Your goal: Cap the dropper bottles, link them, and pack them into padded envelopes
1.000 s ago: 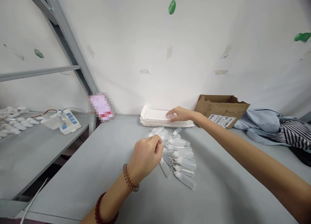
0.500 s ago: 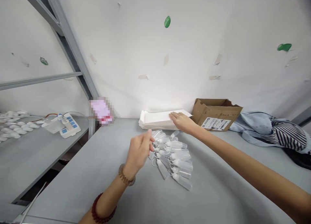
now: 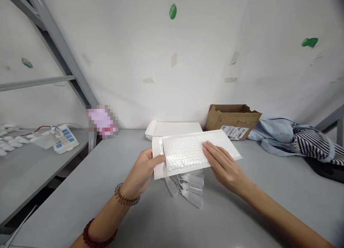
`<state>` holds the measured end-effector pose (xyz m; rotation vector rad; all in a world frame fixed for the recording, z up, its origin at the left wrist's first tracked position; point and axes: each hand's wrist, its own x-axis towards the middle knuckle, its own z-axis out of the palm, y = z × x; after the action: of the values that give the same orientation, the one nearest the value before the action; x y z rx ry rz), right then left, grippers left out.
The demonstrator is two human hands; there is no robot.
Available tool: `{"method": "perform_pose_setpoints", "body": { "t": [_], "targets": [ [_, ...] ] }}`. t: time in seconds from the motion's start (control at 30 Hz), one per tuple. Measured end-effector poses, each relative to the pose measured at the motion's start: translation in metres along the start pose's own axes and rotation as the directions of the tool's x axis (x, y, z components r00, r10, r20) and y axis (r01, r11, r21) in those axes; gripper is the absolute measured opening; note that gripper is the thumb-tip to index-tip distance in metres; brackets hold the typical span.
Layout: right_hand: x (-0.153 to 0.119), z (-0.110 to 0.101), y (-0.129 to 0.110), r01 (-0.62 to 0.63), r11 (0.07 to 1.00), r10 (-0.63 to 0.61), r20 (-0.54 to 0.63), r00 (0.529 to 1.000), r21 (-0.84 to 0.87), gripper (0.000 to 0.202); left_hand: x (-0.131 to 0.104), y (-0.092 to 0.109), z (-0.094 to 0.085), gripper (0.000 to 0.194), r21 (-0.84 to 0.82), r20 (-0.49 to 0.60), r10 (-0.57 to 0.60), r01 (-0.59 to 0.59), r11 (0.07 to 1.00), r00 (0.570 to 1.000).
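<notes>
A white bubble mailer (image 3: 185,151) is held up over the grey table, slightly tilted. My left hand (image 3: 145,169) grips its left end, thumb on the front and fingers behind. My right hand (image 3: 223,163) lies against the front near the right end, fingers stretched out and side by side; its thumb is hidden. Below and partly behind the mailer lie several clear plastic bottles (image 3: 192,198) with white caps. Behind it, a stack of white mailers (image 3: 177,128) rests against the wall.
An open cardboard box (image 3: 233,120) stands at the back right, beside a blue and striped cloth bag (image 3: 301,138). A pink blurred item (image 3: 102,120) is at the back left. On the left table (image 3: 53,172) sits a white power strip (image 3: 66,138).
A mailer has come off the stack and toward me. My left hand has closed on its left end, and my right hand has moved from the stack onto its front. The view has shifted slightly.
</notes>
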<state>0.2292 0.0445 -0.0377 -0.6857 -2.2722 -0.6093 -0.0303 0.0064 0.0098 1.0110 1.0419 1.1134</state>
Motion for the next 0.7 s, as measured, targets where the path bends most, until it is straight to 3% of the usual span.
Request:
{"method": "perform_pose_setpoints", "body": {
  "t": [0.17,0.33,0.47,0.6,0.7],
  "targets": [
    [0.006,-0.01,-0.015,-0.01,0.997,0.009,0.017,1.0,0.077,0.064,-0.002,-0.004,0.007,0.033,0.103,0.054,-0.058,0.052,0.993,0.997],
    [0.013,-0.022,-0.025,-0.046,0.996,0.032,0.184,0.982,0.072,0.078,-0.007,-0.014,0.019,0.024,0.275,0.134,0.025,-0.062,0.959,0.991],
    [0.014,-0.027,-0.027,-0.054,0.997,0.04,0.251,0.967,0.049,0.089,-0.016,-0.021,0.032,0.007,0.334,0.221,0.032,-0.106,0.936,0.975],
    [0.014,-0.032,-0.022,-0.05,0.997,0.031,0.269,0.963,0.065,0.082,-0.019,-0.026,0.036,0.01,0.412,0.224,0.023,-0.115,0.904,0.974],
    [0.014,-0.039,-0.009,-0.068,0.994,0.042,0.278,0.96,0.083,0.069,-0.017,-0.023,0.032,0.018,0.366,0.211,0.079,-0.154,0.918,0.974]
  ]
}}
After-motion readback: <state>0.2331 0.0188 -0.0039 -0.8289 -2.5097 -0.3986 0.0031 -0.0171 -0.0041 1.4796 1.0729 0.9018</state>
